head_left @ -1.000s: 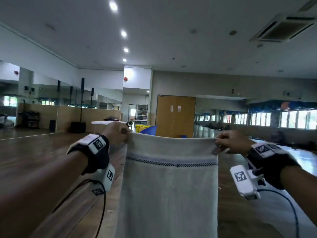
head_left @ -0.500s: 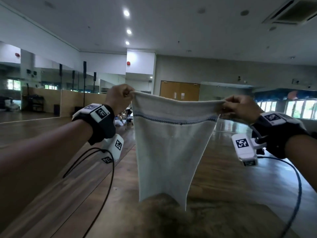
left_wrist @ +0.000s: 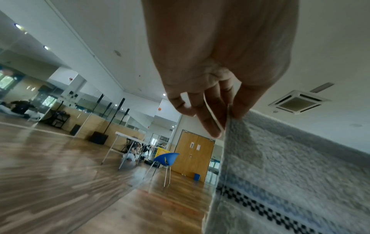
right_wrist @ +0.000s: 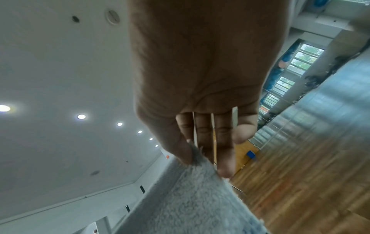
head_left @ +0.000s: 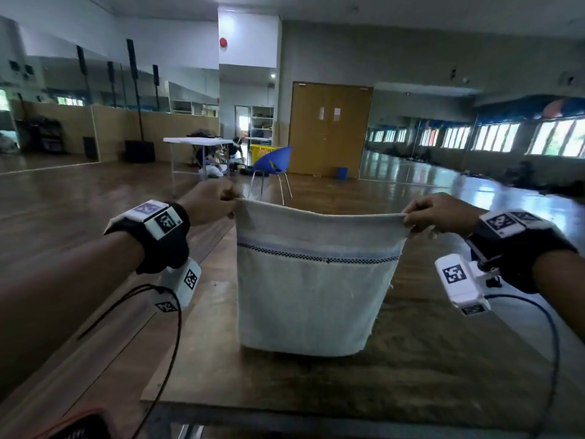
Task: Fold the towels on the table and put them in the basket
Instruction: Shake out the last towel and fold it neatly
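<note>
A pale grey towel (head_left: pixel 311 293) with a blue and black checked band hangs upright, stretched between my two hands over the wooden table (head_left: pixel 411 375). Its lower edge touches the tabletop. My left hand (head_left: pixel 211 200) pinches the top left corner; in the left wrist view the thumb and fingers of that left hand (left_wrist: pixel 224 109) hold the towel (left_wrist: pixel 280 174) by its edge. My right hand (head_left: pixel 435 212) pinches the top right corner, and the right wrist view shows this right hand (right_wrist: pixel 200 152) with the towel (right_wrist: pixel 190 197) between thumb and fingers. No basket for the towels is in view.
The table's left edge (head_left: pixel 202 274) runs diagonally beneath my left wrist. Farther back on the wooden floor stand a blue chair (head_left: pixel 273 163), a white folding table (head_left: pixel 198 141) and a yellow crate (head_left: pixel 261 151). An orange-rimmed object (head_left: pixel 72 427) shows at the bottom left.
The view has tilted down from the ceiling to the table. Both hands have lowered the towel, still held by its top corners, until its bottom edge meets the tabletop.
</note>
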Motion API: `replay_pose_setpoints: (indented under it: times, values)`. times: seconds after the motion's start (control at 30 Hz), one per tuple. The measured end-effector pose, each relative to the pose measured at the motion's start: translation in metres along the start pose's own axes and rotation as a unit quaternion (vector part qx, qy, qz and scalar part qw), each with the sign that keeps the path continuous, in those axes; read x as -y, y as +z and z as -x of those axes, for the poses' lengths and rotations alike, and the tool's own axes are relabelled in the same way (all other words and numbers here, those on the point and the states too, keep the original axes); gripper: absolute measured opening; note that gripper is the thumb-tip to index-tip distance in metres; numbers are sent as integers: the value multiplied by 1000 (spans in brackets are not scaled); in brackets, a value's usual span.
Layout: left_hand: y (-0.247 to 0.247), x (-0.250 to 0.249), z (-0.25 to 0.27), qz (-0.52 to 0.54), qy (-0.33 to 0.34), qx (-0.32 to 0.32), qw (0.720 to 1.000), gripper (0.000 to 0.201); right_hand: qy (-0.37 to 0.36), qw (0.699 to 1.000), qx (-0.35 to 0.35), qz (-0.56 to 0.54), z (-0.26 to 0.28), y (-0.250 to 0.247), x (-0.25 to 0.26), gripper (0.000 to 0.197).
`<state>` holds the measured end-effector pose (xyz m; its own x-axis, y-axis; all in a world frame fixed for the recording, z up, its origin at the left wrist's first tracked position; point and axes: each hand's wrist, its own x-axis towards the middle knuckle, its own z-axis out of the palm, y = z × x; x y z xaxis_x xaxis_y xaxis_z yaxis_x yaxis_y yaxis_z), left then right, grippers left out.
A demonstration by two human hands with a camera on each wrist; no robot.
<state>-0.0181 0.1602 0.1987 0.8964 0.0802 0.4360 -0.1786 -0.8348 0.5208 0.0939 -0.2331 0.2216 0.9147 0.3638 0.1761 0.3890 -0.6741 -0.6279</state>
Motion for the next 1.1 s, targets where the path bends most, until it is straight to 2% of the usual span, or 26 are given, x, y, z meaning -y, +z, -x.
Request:
replay_pose_setpoints:
  times: [0.1, 0.2, 0.27, 0.33, 0.37, 0.43, 0.5, 0.53, 0.6, 0.73, 0.83, 0.97, 1.03, 1.1]
  values:
    - [42, 34, -5, 0, -18, 22, 1000, 13, 26, 999, 20, 5, -19, 34, -29, 9]
    - [98, 78, 4, -48, -54, 82, 994, 10, 62, 994, 81, 45, -32, 86, -74, 15]
    - [142, 107, 20, -95, -68, 137, 984, 8, 76, 983, 138, 91, -34, 128, -107, 15]
    - [186, 133, 42, -128, -86, 196, 968, 5, 72, 966, 197, 154, -29, 171, -138, 3]
    - [206, 144, 53, -137, -95, 222, 961, 2, 71, 956, 215, 184, -24, 191, -152, 6]
    - [237, 162, 73, -146, -105, 267, 947, 12, 76, 949, 236, 197, -13, 225, -175, 12]
    - [256, 170, 87, -145, -105, 297, 938, 16, 82, 951, 235, 181, -1, 250, -193, 10]
    - [260, 170, 91, -142, -103, 303, 937, 16, 75, 954, 232, 172, 5, 259, -201, 8]
    - [262, 170, 97, -143, -95, 300, 938, 11, 55, 962, 220, 153, 14, 269, -213, 17]
    - [250, 161, 110, -168, -78, 318, 930, 10, 53, 973, 186, 127, 36, 272, -217, 6]
    - [240, 153, 131, -177, -65, 346, 919, 9, 35, 972, 197, 126, 62, 267, -215, 21]
    - [223, 144, 146, -152, -72, 370, 914, 19, 16, 975, 187, 116, 91, 259, -211, 27]
    - [216, 143, 144, -112, -83, 336, 931, 20, 16, 983, 157, 92, 90, 252, -207, 27]
    - [212, 146, 139, -70, -87, 260, 959, 15, 23, 993, 105, 47, 80, 245, -204, 18]
